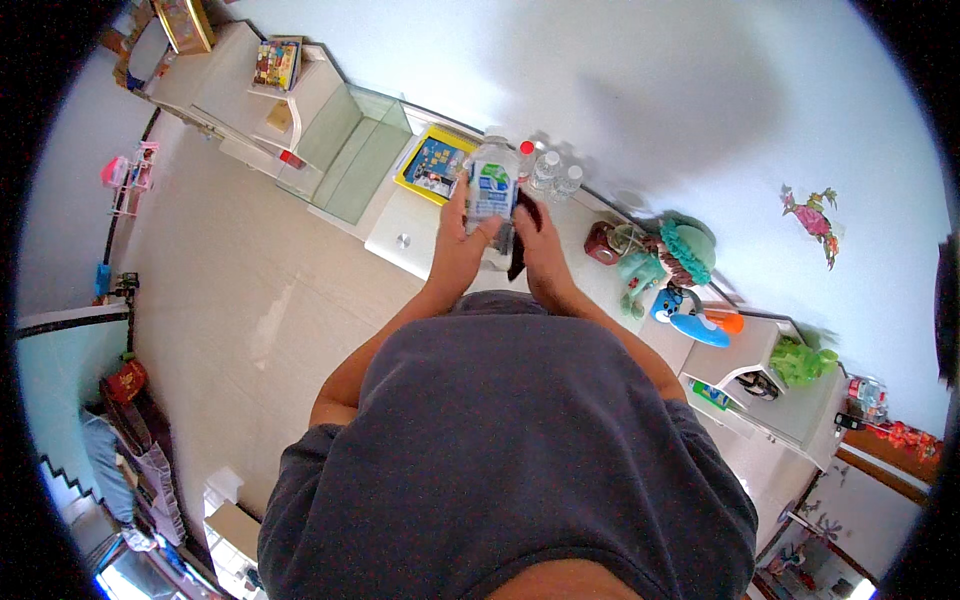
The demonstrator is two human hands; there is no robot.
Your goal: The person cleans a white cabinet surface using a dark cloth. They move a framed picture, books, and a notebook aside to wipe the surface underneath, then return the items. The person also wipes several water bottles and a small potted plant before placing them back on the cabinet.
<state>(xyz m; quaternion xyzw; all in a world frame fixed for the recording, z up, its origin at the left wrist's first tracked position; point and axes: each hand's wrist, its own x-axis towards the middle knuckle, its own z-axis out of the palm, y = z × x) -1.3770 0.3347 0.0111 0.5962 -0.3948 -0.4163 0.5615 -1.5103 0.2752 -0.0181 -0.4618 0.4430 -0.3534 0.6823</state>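
In front of me my left hand [457, 247] grips a clear plastic bottle [493, 184] with a green, white and blue label. The thumb lies across the bottle's lower part. On its right side my right hand [547, 251] holds a dark, limp thing [519, 251], which looks like a cloth, against or close beside the bottle; contact is hard to tell. A yellow-edged book [435, 166] with a blue cover lies just left of the bottle. To the right stand a red-capped bottle [526, 161] and two clear bottles with pale caps [546, 172], [570, 184].
The pale cabinet top [397, 232] runs along the wall, with a glass-sided section [356, 154] at left. A doll in a green hat [675, 255], a dark red box [602, 242] and a blue lamp [699, 328] stand at right. Tiled floor [247, 262] lies left.
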